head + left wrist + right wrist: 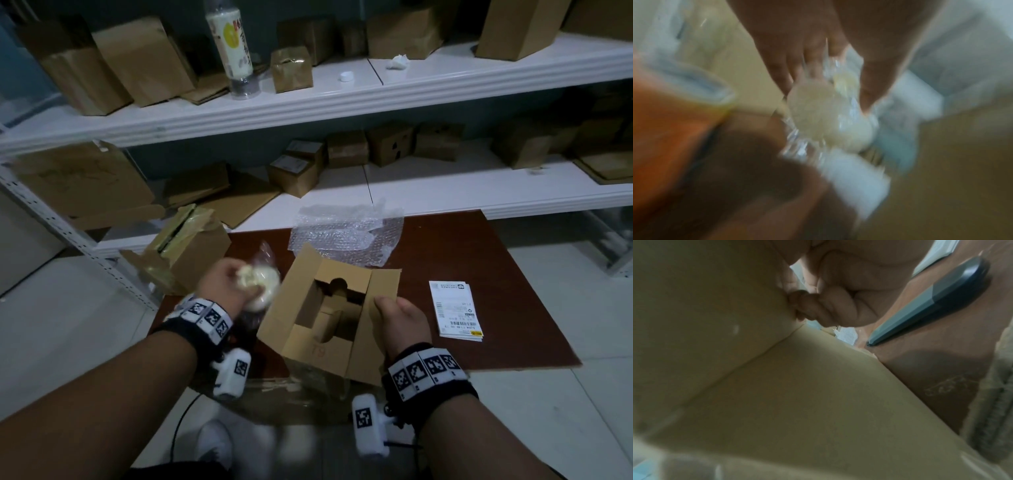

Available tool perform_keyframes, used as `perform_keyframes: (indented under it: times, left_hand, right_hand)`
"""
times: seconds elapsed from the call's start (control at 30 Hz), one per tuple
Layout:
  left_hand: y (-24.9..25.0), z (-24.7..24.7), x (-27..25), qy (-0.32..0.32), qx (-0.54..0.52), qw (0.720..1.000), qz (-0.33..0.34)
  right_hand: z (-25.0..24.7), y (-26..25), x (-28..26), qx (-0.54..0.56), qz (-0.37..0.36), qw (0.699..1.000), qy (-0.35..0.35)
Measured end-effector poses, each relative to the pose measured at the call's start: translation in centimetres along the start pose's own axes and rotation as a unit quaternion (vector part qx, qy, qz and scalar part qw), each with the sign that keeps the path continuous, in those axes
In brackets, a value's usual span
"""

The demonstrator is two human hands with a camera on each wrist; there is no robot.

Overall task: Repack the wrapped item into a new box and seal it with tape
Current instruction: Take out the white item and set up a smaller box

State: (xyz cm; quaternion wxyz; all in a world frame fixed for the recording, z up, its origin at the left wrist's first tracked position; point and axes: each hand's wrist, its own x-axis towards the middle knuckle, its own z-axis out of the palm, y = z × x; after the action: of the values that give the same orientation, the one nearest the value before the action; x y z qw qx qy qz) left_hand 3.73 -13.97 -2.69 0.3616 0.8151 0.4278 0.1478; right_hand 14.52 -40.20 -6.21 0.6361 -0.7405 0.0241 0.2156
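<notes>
An open brown cardboard box (301, 342) with a cardboard insert inside stands on the dark red board (479, 274). My right hand (400, 322) pinches the box's right flap (385, 291), thumb on top; in the right wrist view the fingers (813, 311) curl against the flap's underside (715, 321). Just left of the box, my left hand (229, 286) grips a pale round item wrapped in clear plastic (258, 286). The blurred left wrist view shows that wrapped item (824, 120) held between fingers and thumb.
A bubble wrap sheet (346, 236) lies behind the box. An older taped box (188, 243) stands at the left, a shipping label (454, 310) at the right. A dark blue tool (937, 301) lies on the board. Shelves with several cartons run behind.
</notes>
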Motion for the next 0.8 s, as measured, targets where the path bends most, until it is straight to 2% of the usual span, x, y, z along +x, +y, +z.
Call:
perform_keyframes:
  times: [0.1, 0.17, 0.23, 0.33, 0.43, 0.5, 0.6, 0.67, 0.8]
  left_hand:
    - [5.1, -3.8, -0.9, 0.129, -0.145, 0.981, 0.029]
    - [8.0, -5.7, -1.9, 0.154, -0.135, 0.975, 0.085]
    - [10.1, -6.2, -3.3, 0.116, -0.107, 0.974, 0.164]
    - [11.2, -3.9, -5.5, -0.013, -0.005, 0.971, 0.237]
    - [10.1, 0.0, -6.8, -0.105, 0.173, 0.938, 0.28]
    - [9.0, 2.0, -7.2, -0.147, 0.258, 0.914, 0.276]
    - [8.1, 3.7, -7.3, -0.178, 0.325, 0.89, 0.266]
    - [7.9, 4.4, -7.2, -0.184, 0.358, 0.871, 0.283]
    - [7.6, 4.6, -7.7, -0.235, 0.382, 0.832, 0.327]
  right_hand:
    - [-0.1, -0.5, -0.6, -0.001, -0.015, 0.999, -0.037]
    - [0.0, -0.7, -1.0, 0.009, -0.021, 0.998, -0.058]
    - [0.3, -0.7, -1.2, 0.01, -0.032, 0.998, -0.057]
    - [0.6, -0.6, -1.1, 0.032, -0.025, 0.998, -0.043]
    - [0.5, -0.8, -1.2, 0.038, -0.019, 0.998, -0.037]
    - [0.5, -0.5, -1.1, 0.037, -0.028, 0.998, -0.031]
    - [0.3, -0.3, -1.3, 0.014, -0.04, 0.999, -0.03]
    - [0.0, -0.4, -1.3, 0.008, -0.051, 0.998, -0.031]
    - [-0.2, -0.4, -1.2, -0.002, -0.066, 0.997, -0.032]
